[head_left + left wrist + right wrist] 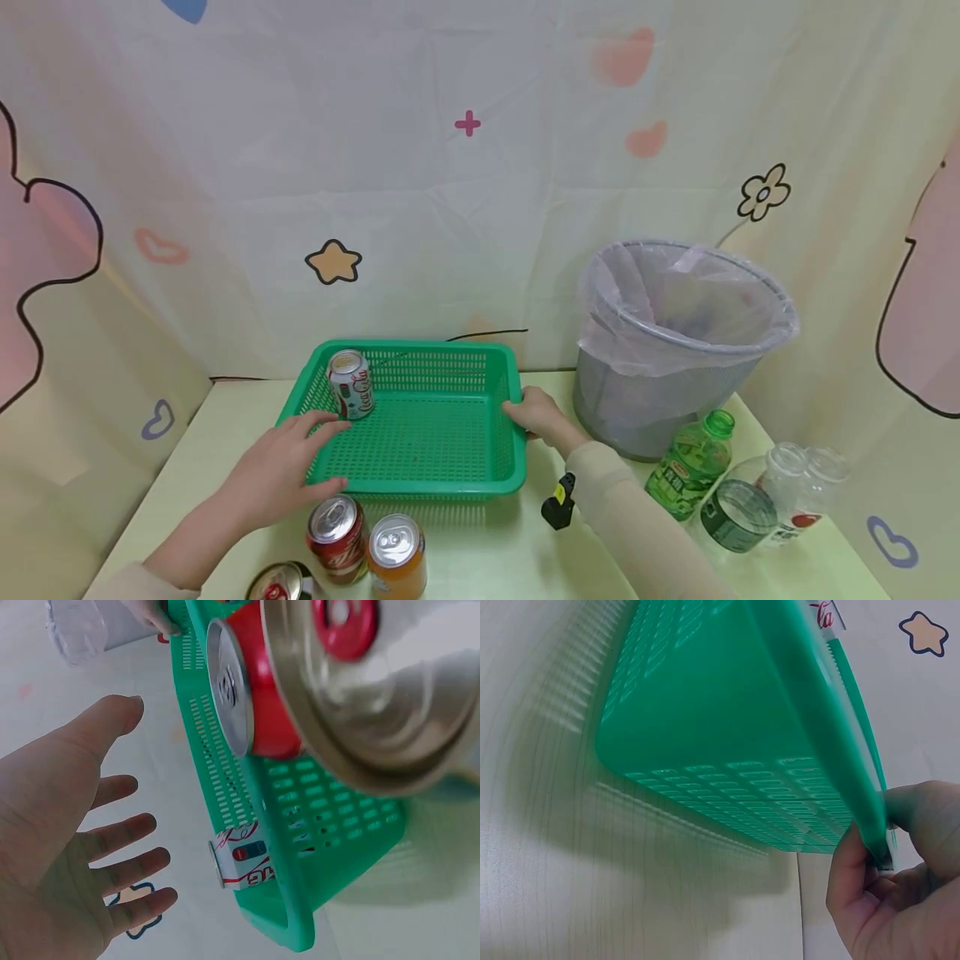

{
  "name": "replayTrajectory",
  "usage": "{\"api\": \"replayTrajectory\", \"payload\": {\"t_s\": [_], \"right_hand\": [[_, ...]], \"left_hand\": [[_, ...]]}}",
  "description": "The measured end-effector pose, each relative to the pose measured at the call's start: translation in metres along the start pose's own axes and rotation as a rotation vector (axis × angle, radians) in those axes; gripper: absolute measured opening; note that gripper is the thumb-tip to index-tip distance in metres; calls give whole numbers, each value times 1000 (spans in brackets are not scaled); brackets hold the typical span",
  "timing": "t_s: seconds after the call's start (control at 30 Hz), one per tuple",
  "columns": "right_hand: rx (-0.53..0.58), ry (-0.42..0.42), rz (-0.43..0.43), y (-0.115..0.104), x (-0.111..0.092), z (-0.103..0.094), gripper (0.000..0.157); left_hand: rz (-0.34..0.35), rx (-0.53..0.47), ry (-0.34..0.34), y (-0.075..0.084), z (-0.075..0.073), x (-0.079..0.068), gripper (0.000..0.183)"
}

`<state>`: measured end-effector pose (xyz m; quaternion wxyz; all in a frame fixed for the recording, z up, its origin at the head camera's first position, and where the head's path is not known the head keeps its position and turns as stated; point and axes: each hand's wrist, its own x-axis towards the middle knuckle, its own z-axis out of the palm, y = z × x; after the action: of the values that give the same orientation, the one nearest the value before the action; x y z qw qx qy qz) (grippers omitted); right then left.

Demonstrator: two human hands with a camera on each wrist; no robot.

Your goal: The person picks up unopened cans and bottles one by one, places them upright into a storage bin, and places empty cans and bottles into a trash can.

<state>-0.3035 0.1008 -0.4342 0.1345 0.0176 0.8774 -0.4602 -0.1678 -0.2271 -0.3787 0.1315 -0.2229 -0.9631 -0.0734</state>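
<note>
Pinches green basket (416,487) by right rim (520,458) with right hand (545,417), spreads left hand (275,475) empty; likely light, stiff, best rim-held.

green basket (420,446): open above, room right of white can (351,387) | front-left approach: red can (341,546) and orange can (399,562) in the way | right side: bin (637,408) near

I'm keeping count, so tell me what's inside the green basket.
One white Coca-Cola can stands at the back left of the green basket. The left hand covers part of the near left side, and the can hides whatever is directly behind it.
</note>
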Motion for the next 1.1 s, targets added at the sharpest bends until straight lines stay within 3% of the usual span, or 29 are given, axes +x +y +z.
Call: {"api": "replayTrajectory", "payload": {"t_s": [0.17, 0.67, 0.87, 1.1], "right_hand": [[0, 6, 1, -1, 0, 0, 26], [9, 4, 1, 0, 0, 0, 24], [5, 7, 8, 0, 0, 1, 25], [11, 2, 7, 1, 0, 1, 27]], "left_hand": [[19, 4, 4, 5, 2, -9, 64], [-7, -32, 13, 19, 0, -47, 61], [-51, -75, -18, 22, 0, -60, 60], [-70, -54, -81, 24, 4, -71, 60]]}}
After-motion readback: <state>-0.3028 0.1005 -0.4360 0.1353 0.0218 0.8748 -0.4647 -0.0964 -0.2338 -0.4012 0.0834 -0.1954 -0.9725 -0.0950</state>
